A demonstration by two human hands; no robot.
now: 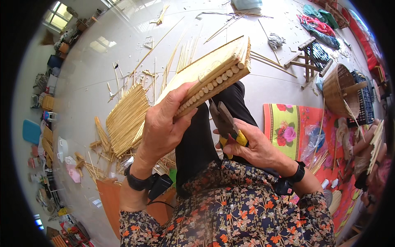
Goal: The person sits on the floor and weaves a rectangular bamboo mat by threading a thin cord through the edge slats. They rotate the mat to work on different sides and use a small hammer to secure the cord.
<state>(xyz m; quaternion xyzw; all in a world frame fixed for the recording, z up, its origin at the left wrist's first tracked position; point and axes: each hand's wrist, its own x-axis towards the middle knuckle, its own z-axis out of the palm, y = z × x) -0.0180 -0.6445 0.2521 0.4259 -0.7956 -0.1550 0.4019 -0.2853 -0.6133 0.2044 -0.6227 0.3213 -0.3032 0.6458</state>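
My left hand [166, 117] grips the lower left end of a pale bamboo-stick panel [205, 68], thumb on top and fingers beneath. The panel is raised and tilted over my lap, with a row of round stick ends showing along its near edge. A thin loop of wire seems to lie against its face. In my right hand [257, 142] are pliers [224, 121] with dark jaws and yellow-and-black handles. Their jaws point up toward the panel's underside; whether they touch it or a thin wire there I cannot tell.
Another stick mat [128, 119] lies on the floor at left, near bamboo offcuts [103, 138]. Loose sticks are scattered ahead. To the right are a wooden folding stool [310, 59], a wicker basket [339, 88] and a flowered mat [284, 129]. Another person's hand [364, 144] holds sticks at far right.
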